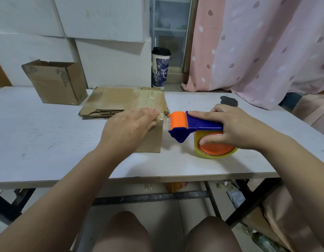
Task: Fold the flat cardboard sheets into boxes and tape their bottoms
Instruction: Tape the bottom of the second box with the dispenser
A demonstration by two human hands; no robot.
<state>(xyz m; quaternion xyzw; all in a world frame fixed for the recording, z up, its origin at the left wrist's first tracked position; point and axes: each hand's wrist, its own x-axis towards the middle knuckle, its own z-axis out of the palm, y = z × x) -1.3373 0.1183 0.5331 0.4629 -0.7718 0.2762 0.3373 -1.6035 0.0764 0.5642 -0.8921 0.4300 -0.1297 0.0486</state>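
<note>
Spanning mid-frame: white table [48, 135]; pink curtain [257, 51] upper right. Brown cardboard box [150, 142] at centre, clear tape [162, 118] over its top, left hand [128, 128] pressing flat, fingers straight. Right hand [239, 128] curled round blue-orange tape dispenser [186, 124] just beside it.

Single head-worn wide-angle view, looking forward-down, close over table [48, 135]; wall beyond.

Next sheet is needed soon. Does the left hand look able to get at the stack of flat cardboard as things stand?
Probably yes: the left hand presses the box, and the flat cardboard stack lies just beyond it, nothing between.
</note>
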